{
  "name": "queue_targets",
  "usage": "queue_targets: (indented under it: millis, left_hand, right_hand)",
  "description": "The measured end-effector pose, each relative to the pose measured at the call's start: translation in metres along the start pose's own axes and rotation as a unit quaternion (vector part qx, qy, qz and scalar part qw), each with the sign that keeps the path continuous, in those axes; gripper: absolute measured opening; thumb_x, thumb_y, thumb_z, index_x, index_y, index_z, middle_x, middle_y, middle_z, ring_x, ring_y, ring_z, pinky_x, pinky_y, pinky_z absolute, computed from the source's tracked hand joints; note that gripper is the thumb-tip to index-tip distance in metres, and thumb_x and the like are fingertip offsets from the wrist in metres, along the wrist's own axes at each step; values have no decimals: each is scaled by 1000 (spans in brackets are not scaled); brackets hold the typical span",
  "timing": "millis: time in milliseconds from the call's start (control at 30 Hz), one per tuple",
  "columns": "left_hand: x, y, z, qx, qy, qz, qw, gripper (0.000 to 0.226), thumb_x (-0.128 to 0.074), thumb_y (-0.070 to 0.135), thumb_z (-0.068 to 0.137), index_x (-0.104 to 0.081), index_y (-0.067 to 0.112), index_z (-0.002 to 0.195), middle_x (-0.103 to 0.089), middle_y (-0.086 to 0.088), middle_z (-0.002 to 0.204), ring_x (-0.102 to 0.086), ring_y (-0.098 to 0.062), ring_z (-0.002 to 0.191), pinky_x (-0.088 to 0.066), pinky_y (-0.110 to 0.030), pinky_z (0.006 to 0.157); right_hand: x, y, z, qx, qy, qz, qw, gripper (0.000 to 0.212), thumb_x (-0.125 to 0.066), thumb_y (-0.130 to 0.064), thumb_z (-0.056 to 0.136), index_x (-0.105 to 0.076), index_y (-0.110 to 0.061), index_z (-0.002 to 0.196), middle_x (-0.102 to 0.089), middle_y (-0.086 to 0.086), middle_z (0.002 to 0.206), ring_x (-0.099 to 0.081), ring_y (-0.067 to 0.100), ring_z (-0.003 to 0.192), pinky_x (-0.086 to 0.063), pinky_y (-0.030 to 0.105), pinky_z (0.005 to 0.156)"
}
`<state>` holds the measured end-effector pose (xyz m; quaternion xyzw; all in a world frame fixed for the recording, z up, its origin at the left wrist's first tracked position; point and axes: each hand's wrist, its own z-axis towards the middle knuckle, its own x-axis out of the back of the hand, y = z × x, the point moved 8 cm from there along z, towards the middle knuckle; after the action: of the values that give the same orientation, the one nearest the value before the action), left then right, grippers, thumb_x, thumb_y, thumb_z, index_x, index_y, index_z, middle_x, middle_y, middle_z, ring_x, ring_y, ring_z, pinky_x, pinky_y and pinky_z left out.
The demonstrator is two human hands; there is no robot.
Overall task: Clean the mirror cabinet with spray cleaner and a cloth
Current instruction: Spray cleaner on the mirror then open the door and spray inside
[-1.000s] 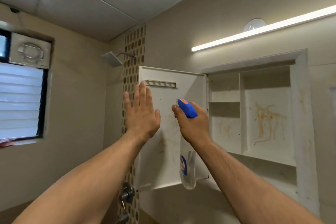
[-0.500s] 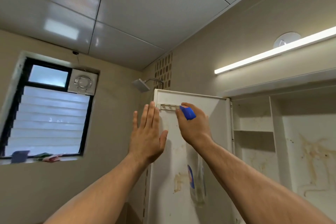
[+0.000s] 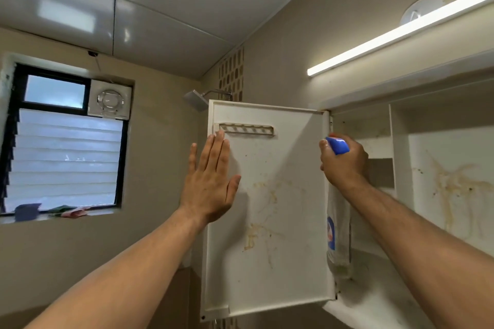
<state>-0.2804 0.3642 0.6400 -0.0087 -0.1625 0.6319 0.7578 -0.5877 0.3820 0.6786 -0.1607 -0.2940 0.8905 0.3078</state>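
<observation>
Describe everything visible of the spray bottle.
The spray bottle has a blue trigger head and a clear, see-through plastic body with a blue, white and red label. It hangs roughly upright in front of the hinged edge of the open cabinet door, its head pointing toward that door. The right hand grips it around the neck, just below the head. Its fill level cannot be told.

Both forearms raised, left grip (image 3: 211,184) flat and upright, fingers straight, right grip (image 3: 344,164) curled closed, knuckles facing back

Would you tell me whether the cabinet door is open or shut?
Open: the cabinet door stands swung out, exposing the stained interior beside it.
</observation>
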Motion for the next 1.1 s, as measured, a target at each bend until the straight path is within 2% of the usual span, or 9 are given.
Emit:
queue_targets:
  millis: [133,200,400,500,567,700,800,867,1100]
  left_hand:
    - [-2,5,-4,1,-3,-8,1000,82,-30,51,102,-4,5,164,7,-11,173,8,-24,160,1,-55,128]
    - [-1,4,-9,5,-8,-8,1000,82,-31,50,101,-4,4,164,7,-11,173,7,-25,160,-1,-56,128]
    - [-5,-7,-34,30,-37,-13,999,82,-30,49,102,2,6,164,11,-12,173,9,-27,160,-4,-57,128]
    - [-8,-9,-45,32,-53,-8,998,81,-27,49,103,3,5,163,12,-13,173,9,-27,160,-4,-57,128]
    - [-11,-7,-51,29,-64,-8,998,81,-27,49,103,4,4,163,13,-13,172,11,-27,160,-3,-56,128]
    - [-17,4,-66,9,-81,-15,997,82,-29,48,103,4,4,163,14,-12,172,13,-26,160,-3,-55,129]
    - [-22,14,-78,-4,-91,-15,996,82,-29,49,103,4,4,163,14,-12,172,12,-26,160,-1,-54,129]
    - [-26,21,-86,-7,-103,-16,995,82,-28,49,103,4,5,163,14,-11,172,13,-26,160,2,-53,129]
    - [-37,35,-110,-29,-125,6,992,81,-25,51,103,4,5,164,14,-12,172,11,-28,160,-2,-56,129]
  right_hand:
    - [-5,-9,-20,-7,-19,34,999,23,-67,-33,99,-69,-22,118,-70,0,94,-69,18,79,-63,31,72]
    - [-19,-16,-41,-10,-69,63,996,29,-69,-29,98,-67,-18,125,-72,6,98,-72,18,81,-61,25,72]
    - [-58,-41,-119,56,-172,59,982,33,-68,-31,99,-69,-21,130,-73,-8,101,-69,8,85,-61,30,84]
    - [-61,-34,-132,39,-189,98,976,34,-68,-29,99,-67,-20,132,-73,-7,91,-71,7,77,-59,21,74]
    - [-54,-17,-132,13,-180,100,979,34,-69,-28,99,-67,-20,132,-73,-4,86,-72,6,74,-57,15,69]
    - [-11,34,-125,-46,-75,24,996,6,-69,-32,98,-72,-34,102,-74,4,95,-70,15,77,-62,27,77]
    - [18,69,-130,-104,-38,-2,994,13,-68,-34,97,-63,-39,87,-73,7,91,-72,26,81,-63,43,82]
    - [22,85,-143,-132,-57,14,989,4,-69,-32,97,-68,-35,99,-73,6,90,-72,18,76,-64,35,77]
    - [-38,82,-225,-140,-226,56,962,34,-71,-33,96,-67,-33,130,-71,-6,111,-71,6,80,-55,14,67]
